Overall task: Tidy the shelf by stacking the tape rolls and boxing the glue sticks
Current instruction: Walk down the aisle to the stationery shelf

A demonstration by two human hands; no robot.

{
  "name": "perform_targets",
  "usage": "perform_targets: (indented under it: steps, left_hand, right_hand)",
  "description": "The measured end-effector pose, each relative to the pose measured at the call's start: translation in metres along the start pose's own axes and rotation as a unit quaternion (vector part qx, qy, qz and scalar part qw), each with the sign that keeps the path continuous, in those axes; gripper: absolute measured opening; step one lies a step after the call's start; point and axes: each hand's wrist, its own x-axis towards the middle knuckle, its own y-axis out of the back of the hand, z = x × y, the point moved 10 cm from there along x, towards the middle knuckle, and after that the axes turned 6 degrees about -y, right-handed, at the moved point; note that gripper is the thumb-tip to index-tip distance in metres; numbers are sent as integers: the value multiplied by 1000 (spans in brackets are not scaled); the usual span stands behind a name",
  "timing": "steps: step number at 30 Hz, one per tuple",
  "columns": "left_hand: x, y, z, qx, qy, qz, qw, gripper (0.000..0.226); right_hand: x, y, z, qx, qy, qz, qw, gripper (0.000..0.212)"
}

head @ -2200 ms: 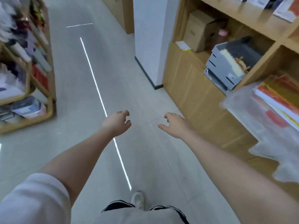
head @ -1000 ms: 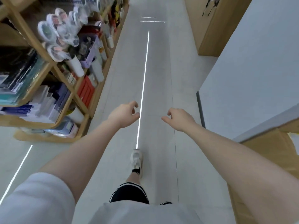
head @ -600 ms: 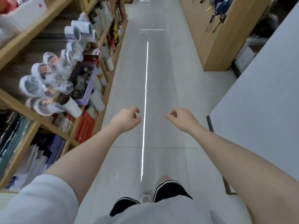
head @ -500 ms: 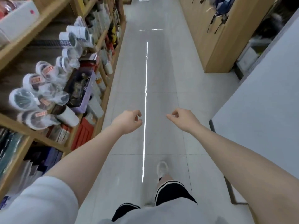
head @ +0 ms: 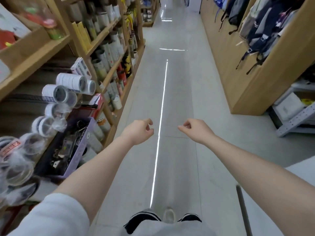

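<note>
Both arms reached over the aisle floor (head: 179, 99), the left hand (head: 139, 131) and right hand (head: 196, 129) loosely curled, grasping nothing. The tape rolls (head: 56, 96) lay blurred on the left shelf (head: 34, 53), partly cut off; glue sticks could not be made out

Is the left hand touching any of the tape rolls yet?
Apart. The head view shows the left hand held out over the aisle floor, empty, with the tape rolls off to its left on the shelf.
</note>
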Motion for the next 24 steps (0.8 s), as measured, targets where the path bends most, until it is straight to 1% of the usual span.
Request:
perform_targets:
  steps: [5,9,12,18,21,24]
  left_hand:
    - [101,34,-22,-1,9,10,1000,36]
    - [193,54,-49,9,2,23,1000,37]
    - [268,72,-78,9,2,32,999,36]
    - [409,123,-137,3,26,26,999,36]
    - [469,146,-155,-4,33,17,999,36]
    - [528,155,-163,-28,41,13,999,36]
  right_hand:
    - [104,22,-28,40,5,-21,999,34]
    - [198,30,-51,31,20,-26,999,37]
    - [279,39,-70,26,26,-23,999,34]
    - [434,69,-118,12,13,-37,999,33]
    - [494,88,-142,27,23,-35,999,35]
    - [552,102,-156,-8,32,-46,998,38]
